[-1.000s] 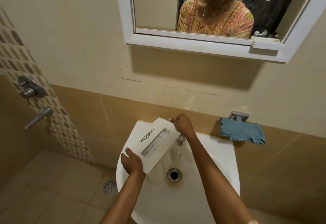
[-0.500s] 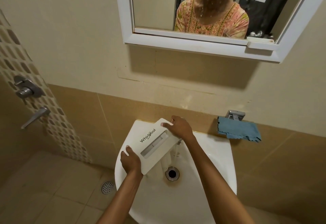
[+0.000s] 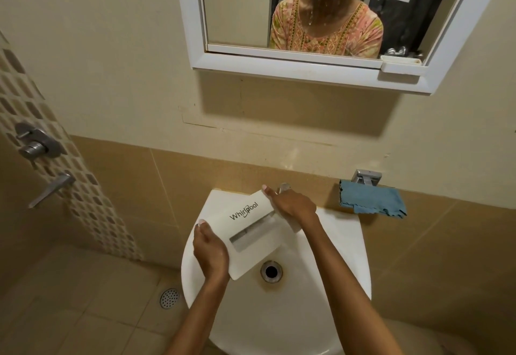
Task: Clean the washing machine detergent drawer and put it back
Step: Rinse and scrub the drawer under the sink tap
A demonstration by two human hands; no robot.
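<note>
Head cam feed, looking down at the wall sink [image 3: 279, 326]. The detergent drawer [image 3: 251, 231] is held over the bowl with its front panel facing up at me; Whirlpool logo readable; long axis runs diagonally from lower left to upper right; recessed handle slot shows just below the logo.

Left hand [image 3: 210, 251] grips the lower-left end; thumb lies up along the panel's left edge, palm against the end, fingers hidden behind it. Right hand [image 3: 293, 205] holds the upper-right end; one finger lies straight along the top corner, the rest curl over the edge, right below the tap [image 3: 284, 187]. The tap is mostly hidden by that hand; I can't tell whether water is running.

The drawer's lower corner sits just left of the sink drain [image 3: 271, 271]; I can't tell if it touches the bowl.

Blue cloth [image 3: 371, 201] is draped on the ledge right of the sink, under a metal bracket [image 3: 366, 177]; well apart from the drawer. White-framed mirror [image 3: 279, 66] above; shower mixer [image 3: 36, 142] and lever [image 3: 51, 188] on the left wall; floor drain [image 3: 169, 298] left of the sink.
</note>
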